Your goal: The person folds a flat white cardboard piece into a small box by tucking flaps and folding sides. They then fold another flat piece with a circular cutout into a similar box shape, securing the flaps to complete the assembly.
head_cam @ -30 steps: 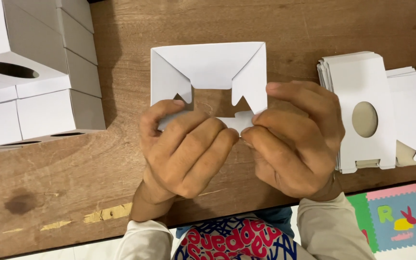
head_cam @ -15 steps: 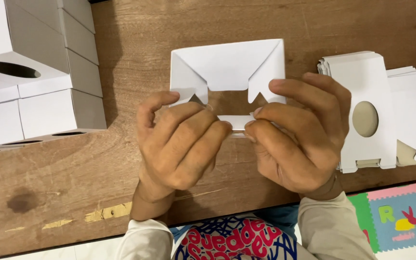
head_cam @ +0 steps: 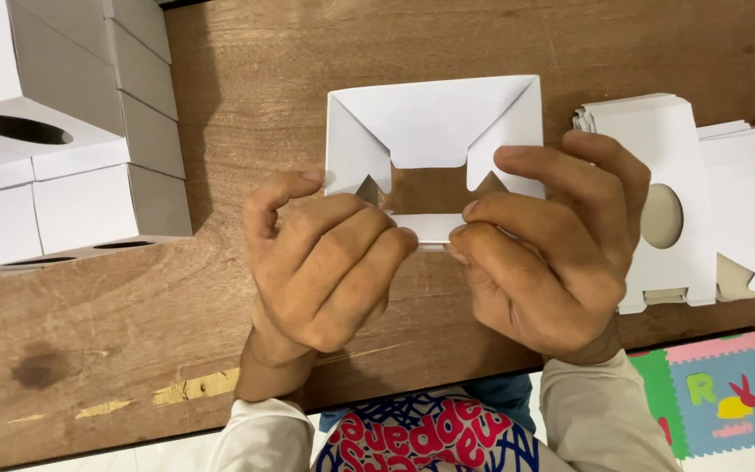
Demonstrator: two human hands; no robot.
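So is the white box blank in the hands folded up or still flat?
Partly folded. The white box blank has its side flaps bent inward, with a gap between them showing the wooden table; both hands grip its lower edge.

box blank [head_cam: 434,122]: lifted farther from the person's body since a second ago, its folded flaps now standing clear above the fingertips, wood showing through the cut-out between them.
left hand [head_cam: 321,267]: fingers more curled; index finger now raised to the blank's left edge.
right hand [head_cam: 552,249]: shifted slightly outward; fingers spread wider along the blank's right edge, thumb pinching the lower strip.
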